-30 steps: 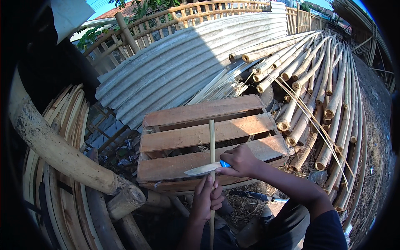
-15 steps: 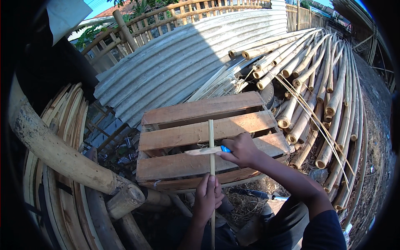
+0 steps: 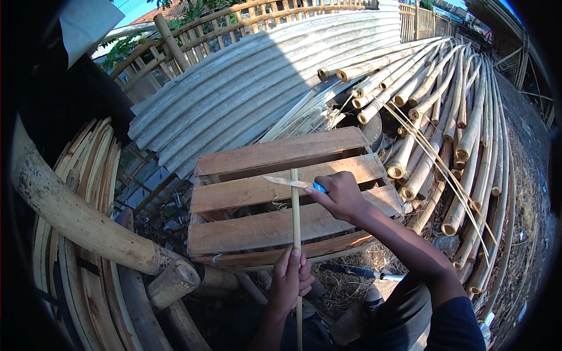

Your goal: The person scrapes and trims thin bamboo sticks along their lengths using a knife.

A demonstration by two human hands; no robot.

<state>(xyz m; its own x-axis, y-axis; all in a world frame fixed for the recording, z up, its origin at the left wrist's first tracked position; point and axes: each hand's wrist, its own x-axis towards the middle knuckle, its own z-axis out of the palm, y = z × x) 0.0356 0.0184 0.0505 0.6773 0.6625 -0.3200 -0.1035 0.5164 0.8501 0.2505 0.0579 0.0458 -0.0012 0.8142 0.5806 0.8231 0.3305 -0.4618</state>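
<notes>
The left grip (image 3: 287, 279) pinches the strip (image 3: 296, 222), upright before the crate (image 3: 234, 234); the right grip (image 3: 339, 196) clasps the knife (image 3: 280, 181), blade crossing near the strip's top. Apparently shaving; another stroke calls for steady support.

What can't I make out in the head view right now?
All in the head view:
- Knife handle: mostly hidden by the right hand.
- Pale strip: gripped stretch hidden by the left hand; lower end cut off by the bottom edge.
- Slatted wooden crate: inside hidden by slats and shadow.
- Bamboo poles: far ends too small.
</notes>
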